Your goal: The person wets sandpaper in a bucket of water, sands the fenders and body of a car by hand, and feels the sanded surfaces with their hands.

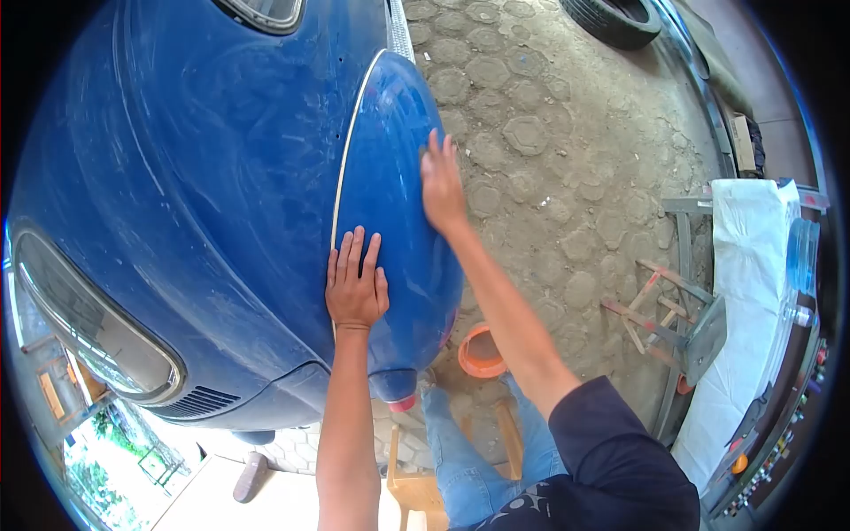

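A blue car body point(221, 168) fills the left of the view, with a glossier rounded fender point(390, 168) edged by a pale strip point(347, 146). My left hand point(356, 281) lies flat on the fender across that strip, fingers spread and pointing up the view, holding nothing. On the fender's outer side is my right hand point(442, 181), its fingers bent against the curved surface and slightly blurred. A small dark edge shows by its fingertips; what it is, if anything, is too unclear to tell.
An orange bucket point(481, 352) stands on the paved ground by my legs. A wooden stool point(412, 487) is beneath me. On the right are a small folding seat point(706, 338) and a table under a white sheet point(739, 292). A tire point(615, 19) lies at the top.
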